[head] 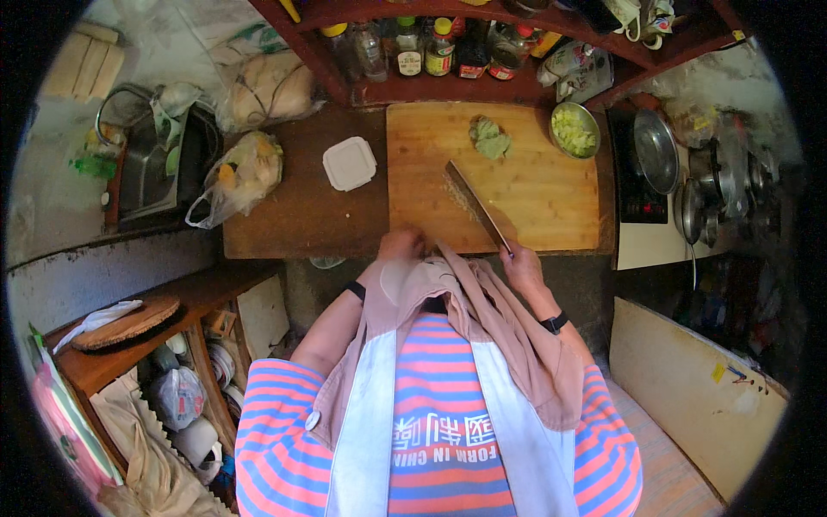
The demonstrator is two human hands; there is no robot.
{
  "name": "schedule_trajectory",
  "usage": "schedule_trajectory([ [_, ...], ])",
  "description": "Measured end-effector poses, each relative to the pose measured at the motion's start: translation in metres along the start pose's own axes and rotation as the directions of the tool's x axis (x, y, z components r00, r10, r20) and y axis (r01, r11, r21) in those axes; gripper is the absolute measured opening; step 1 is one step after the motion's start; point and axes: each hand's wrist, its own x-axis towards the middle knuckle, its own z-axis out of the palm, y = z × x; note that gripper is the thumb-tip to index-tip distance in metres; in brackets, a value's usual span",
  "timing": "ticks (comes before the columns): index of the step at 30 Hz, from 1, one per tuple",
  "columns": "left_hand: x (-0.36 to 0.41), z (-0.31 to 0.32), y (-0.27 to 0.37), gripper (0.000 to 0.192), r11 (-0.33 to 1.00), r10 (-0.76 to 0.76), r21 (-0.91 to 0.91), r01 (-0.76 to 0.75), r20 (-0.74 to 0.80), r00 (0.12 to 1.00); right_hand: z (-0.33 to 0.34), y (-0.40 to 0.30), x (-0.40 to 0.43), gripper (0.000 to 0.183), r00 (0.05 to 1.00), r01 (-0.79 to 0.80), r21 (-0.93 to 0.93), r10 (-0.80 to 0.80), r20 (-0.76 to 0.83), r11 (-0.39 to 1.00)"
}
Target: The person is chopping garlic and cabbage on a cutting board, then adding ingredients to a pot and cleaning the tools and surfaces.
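Observation:
My right hand is wrapped around the handle of a cleaver, whose blade slants away across the bamboo cutting board. Small pale chopped bits lie along the left side of the blade. At the board's front left corner, my left hand is blurred, its fingers curled close to the brown apron; whether it holds anything is unclear. Wilted green leaves rest farther back on the board. A metal bowl with chopped pale-green vegetable stands at the board's right rear corner.
A white lidded container and a plastic bag of produce sit left of the board. Bottles and jars line the shelf behind. To the left is a sink; to the right, a cooktop and a metal lid.

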Motion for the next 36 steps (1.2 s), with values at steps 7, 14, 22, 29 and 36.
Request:
schedule_trajectory([
  [7,-0.001,0.001,-0.001,0.024,0.999,-0.034,-0.006,0.034,0.006,0.999,-0.009,0.008,-0.017,0.034,0.979,-0.193,0.028,0.194,-0.061,0.981],
  [14,0.003,-0.004,0.005,0.023,0.999,-0.03,0.016,0.029,0.05,0.998,0.019,0.011,-0.011,0.03,0.995,-0.063,-0.026,0.061,-0.073,0.998],
  [22,0.0,-0.006,0.003,0.02,1.0,-0.012,0.003,0.012,-0.008,1.0,0.008,-0.016,0.001,0.027,0.999,-0.005,-0.028,0.006,0.039,1.0],
  [29,0.001,0.002,-0.01,0.019,0.999,-0.037,0.031,0.036,0.033,0.999,0.011,-0.016,0.001,0.027,0.999,0.049,-0.012,-0.048,0.021,0.999],
  [36,0.0,-0.005,0.001,0.017,0.997,-0.049,-0.051,0.049,-0.001,0.999,0.014,-0.002,0.0,0.025,0.995,0.098,-0.06,-0.097,0.024,0.993],
])
